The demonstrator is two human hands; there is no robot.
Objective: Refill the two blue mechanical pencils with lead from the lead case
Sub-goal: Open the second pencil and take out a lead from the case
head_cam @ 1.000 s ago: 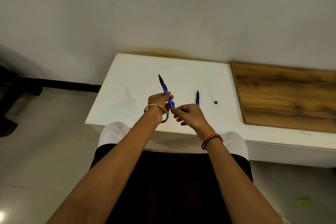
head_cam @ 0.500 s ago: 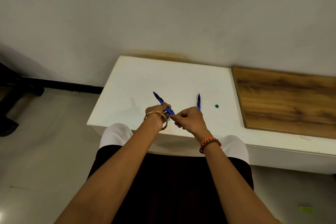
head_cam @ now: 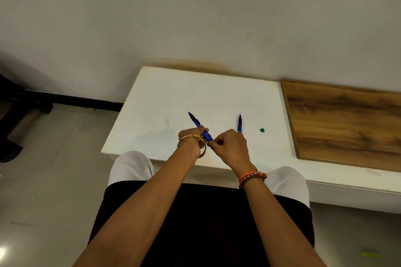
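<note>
Centre of the frame, and the left hand (head_cam: 191,137) is gripping a blue mechanical pencil (head_cam: 199,126), fingers curled round the barrel, its dark tip angling toward the upper left over the white table (head_cam: 173,97). The right hand (head_cam: 231,146) is meeting the pencil's near end, fingertips (head_cam: 211,142) bunched together there and seemingly pinching it, though what sits between them is too small to tell. Just right of the hands, the second blue pencil (head_cam: 239,122) is lying on the table, tip pointing up the frame. Further right, a small green piece (head_cam: 262,130) is sitting alone, near the wooden board (head_cam: 347,121)
</note>
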